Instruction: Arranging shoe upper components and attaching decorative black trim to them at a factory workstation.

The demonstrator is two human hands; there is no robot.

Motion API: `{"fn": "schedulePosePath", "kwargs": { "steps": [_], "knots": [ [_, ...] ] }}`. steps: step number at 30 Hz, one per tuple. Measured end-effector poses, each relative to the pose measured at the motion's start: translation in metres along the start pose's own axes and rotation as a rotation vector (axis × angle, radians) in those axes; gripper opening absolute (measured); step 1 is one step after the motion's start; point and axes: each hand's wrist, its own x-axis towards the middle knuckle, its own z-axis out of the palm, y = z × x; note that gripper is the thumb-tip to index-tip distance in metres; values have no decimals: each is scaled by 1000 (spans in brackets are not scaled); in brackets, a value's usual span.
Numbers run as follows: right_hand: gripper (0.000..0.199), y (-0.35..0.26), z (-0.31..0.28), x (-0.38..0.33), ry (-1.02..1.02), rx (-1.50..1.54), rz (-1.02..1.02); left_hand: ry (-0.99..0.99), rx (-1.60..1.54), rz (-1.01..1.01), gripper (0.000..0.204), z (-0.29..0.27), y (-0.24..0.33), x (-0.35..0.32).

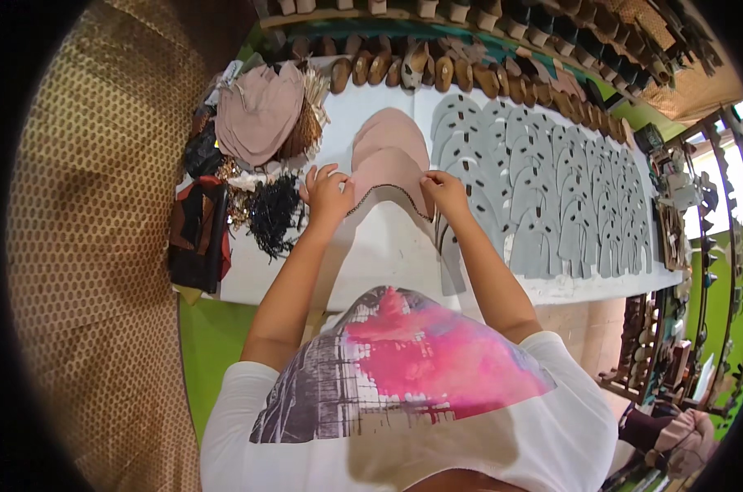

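Note:
A curved pink shoe-upper piece (392, 170) with a dark stitched-looking inner edge is stretched between my two hands. My left hand (329, 193) pinches its left end between thumb and forefinger, the other fingers spread outward. At its right end, my right hand (445, 193) holds the corner in a closed pinch. Just beyond it, more rounded pink pieces (388, 125) lie overlapped on the white table (371, 266). Close to my right hand begin rows of grey shoe-upper pieces (535, 193) with small dark marks on them.
Stacked pink ovals (261, 111), brown fringe (303, 131) and black strands (273, 215) lie on the table's left side. Brown shoe lasts (445, 74) line the back edge. A patterned curtain (101, 246) hangs at left; racks (707, 213) stand at right.

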Motion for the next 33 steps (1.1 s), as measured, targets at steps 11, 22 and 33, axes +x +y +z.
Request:
{"fn": "schedulePosePath", "kwargs": {
  "steps": [11,22,33],
  "knots": [
    [37,24,8,52,-71,-359,50,-456,385,-276,36,22,14,48],
    [31,19,30,-5,71,-512,-467,-292,263,-190,25,21,9,18],
    [23,7,63,-25,11,-413,-571,-41,184,-124,27,-29,-43,13]
  ]
}}
